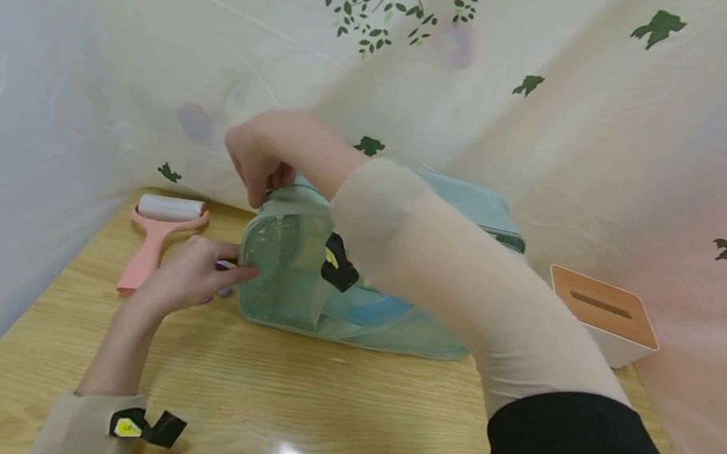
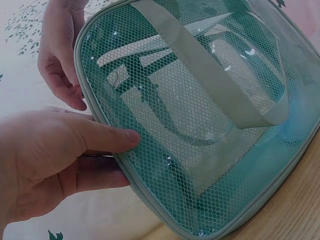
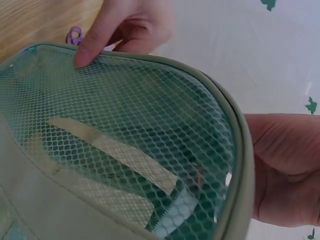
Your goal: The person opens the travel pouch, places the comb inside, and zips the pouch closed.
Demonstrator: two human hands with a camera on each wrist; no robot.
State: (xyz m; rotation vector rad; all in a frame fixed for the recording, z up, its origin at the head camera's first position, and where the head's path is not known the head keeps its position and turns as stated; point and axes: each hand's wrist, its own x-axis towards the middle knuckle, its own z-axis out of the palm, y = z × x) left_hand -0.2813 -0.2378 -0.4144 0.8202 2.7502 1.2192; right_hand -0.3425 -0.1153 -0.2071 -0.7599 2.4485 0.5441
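A pale green see-through bag (image 1: 281, 298) with mesh panels stands on the table, its wide strap (image 2: 200, 70) hanging across the near side. My left hand (image 1: 194, 274) pinches its left edge, thumb (image 2: 122, 140) on the mesh and fingers behind. My right hand (image 1: 267, 153) reaches across to the bag's upper left corner. There its curled fingertips pinch at the edge by the zipper, and a tiny bit of the zipper pull (image 2: 78, 91) shows. The right wrist view shows only the heel of that hand behind the rim. Something blue (image 1: 381, 311) shows through the bag's lower front.
To the left lies a pink lint roller (image 1: 148, 250) with a white roll. A small purple thing (image 3: 74, 36) is beside the left hand. At the right stands a white tissue box (image 1: 622, 352) with a wooden lid. Patterned curtains (image 1: 145, 59) surround the wooden table (image 1: 245, 401).
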